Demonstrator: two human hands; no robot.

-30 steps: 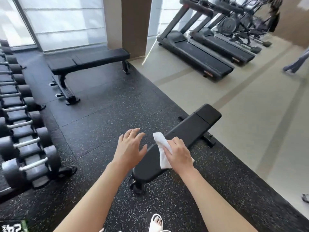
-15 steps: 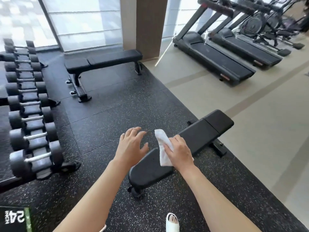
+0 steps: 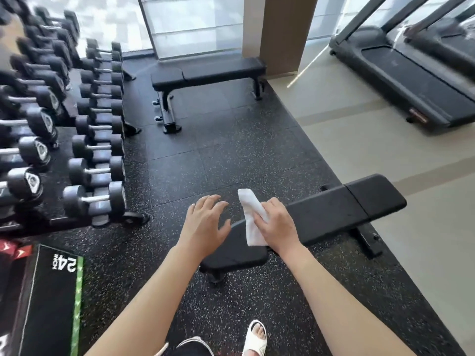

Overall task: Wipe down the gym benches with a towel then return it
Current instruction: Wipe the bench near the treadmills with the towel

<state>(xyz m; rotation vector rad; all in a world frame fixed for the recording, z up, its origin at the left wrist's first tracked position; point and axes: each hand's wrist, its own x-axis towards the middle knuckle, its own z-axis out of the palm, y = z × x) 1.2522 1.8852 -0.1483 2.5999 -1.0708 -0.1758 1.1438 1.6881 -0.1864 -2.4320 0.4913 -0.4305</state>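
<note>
White towel (image 3: 250, 222), soft, light and floppy, sits bunched in the right hand's (image 3: 279, 227) closed grip on the near bench (image 3: 334, 214) surface, best held mid-fold; left hand (image 3: 205, 227), at nine o'clock, hovers open.

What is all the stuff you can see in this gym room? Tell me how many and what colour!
Benches: 2, black; near bench under the hands, far bench by the window.
Towel: 1, white; on the near bench, held by the right hand.
Dumbbells: many, black with silver handles; on racks at the left.
Treadmill: at least 1, black; top right on the pale floor.
Box: 1, black with a green stripe; bottom left.
Sandal: 1, white; bottom edge, on a foot.
Left hand: open, fingers spread, at the bench's near end.
Right hand: pressing the towel down.
</note>
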